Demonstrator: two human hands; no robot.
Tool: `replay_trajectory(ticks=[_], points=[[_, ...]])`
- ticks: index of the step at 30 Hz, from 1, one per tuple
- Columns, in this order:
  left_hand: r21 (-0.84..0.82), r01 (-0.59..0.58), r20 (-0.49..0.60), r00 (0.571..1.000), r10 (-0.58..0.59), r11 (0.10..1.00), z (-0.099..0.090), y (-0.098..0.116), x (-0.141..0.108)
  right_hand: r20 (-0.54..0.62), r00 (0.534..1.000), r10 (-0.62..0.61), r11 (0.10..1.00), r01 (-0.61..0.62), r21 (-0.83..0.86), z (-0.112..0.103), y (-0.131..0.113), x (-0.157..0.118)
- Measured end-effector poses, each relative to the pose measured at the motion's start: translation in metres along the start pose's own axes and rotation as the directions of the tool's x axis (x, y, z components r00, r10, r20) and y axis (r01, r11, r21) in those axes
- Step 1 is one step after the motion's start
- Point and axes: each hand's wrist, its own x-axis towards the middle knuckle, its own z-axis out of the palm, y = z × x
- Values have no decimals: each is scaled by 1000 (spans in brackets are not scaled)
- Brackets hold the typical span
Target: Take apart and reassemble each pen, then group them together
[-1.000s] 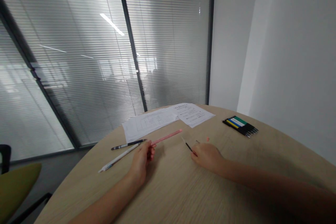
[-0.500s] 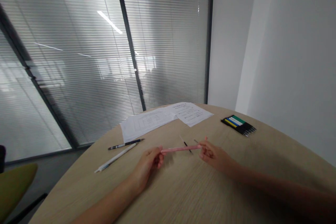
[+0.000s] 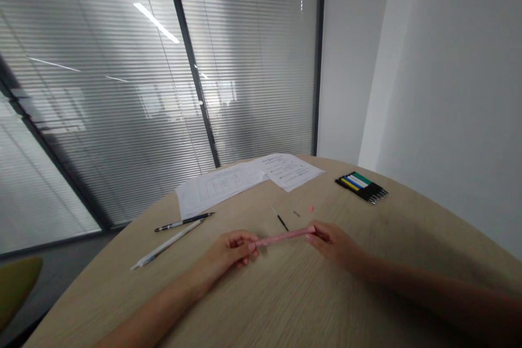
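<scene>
A pink pen barrel (image 3: 283,236) is stretched between my two hands, just above the table. My left hand (image 3: 234,248) pinches its left end between thumb and fingers. At the other end, my right hand (image 3: 328,239) is closed around the barrel's tip. Just beyond the barrel lies a thin pen refill (image 3: 280,219), dark at its near part and pale at the far part. A small spring (image 3: 296,213) lies to the right of the refill, and a tiny pink piece (image 3: 311,209) sits beyond my right hand.
On the left of the round wooden table (image 3: 261,293) lie a black pen (image 3: 184,222) and a white pen (image 3: 167,244). Printed sheets (image 3: 222,185) rest at the far edge. Several coloured pens in a black holder (image 3: 362,187) lie at the right.
The small pink piece, earlier at my right fingers, now lies on the table. My left hand has turned on the barrel. The view has shifted slightly right.
</scene>
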Motion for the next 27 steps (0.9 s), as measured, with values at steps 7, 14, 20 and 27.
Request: replay_trajectory(ticks=[7,14,20,27], points=[[290,-157,117,985,128,944,0,-11,1,3,999,-51,998,51,-32,1,2,-2],[638,-271,158,962,222,720,12,-2,-10,1,997,-82,993,82,-82,1,-2,-5],[637,-231,-7,952,305,735,8,-6,-5,18,998,-53,996,55,-71,4,2,0],[536,-216,-59,955,292,816,4,-10,-1,54,995,-78,958,90,-271,5,-2,3]])
